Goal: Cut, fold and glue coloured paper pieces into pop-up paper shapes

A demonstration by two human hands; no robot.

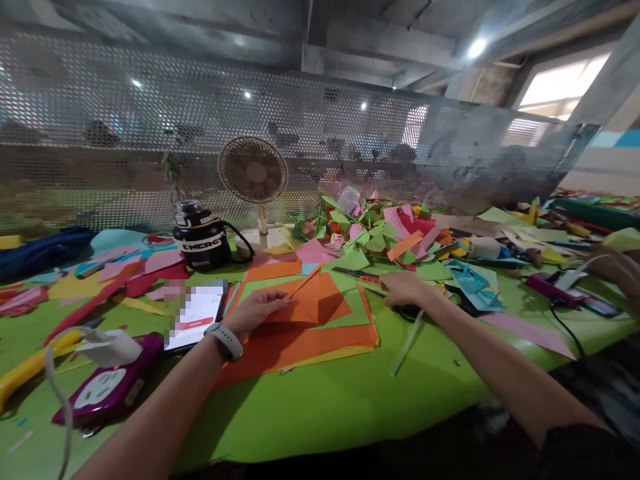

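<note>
My left hand (265, 308), with a white watch band at the wrist, pinches the edge of a folded piece of orange paper (295, 308). That piece lies over a green sheet (356, 307) and a larger orange sheet (260, 360). To the right, my right hand (405, 290) is closed, fingers pointing down, at the end of dark scissors with a red part (367, 275). Their tips point left across the sheets. Black loops show under the hand, and its grip is partly hidden. A narrow pale strip (407, 343) lies just below it.
A phone with a lit screen (200, 310) lies left of the sheets. Behind stand a black bottle (200, 240) and a small fan (255, 170). Paper scraps (360, 233) are heaped at the back. Purple power banks (115, 387) with cables lie on both sides. Another person's hand (617, 270) is at far right.
</note>
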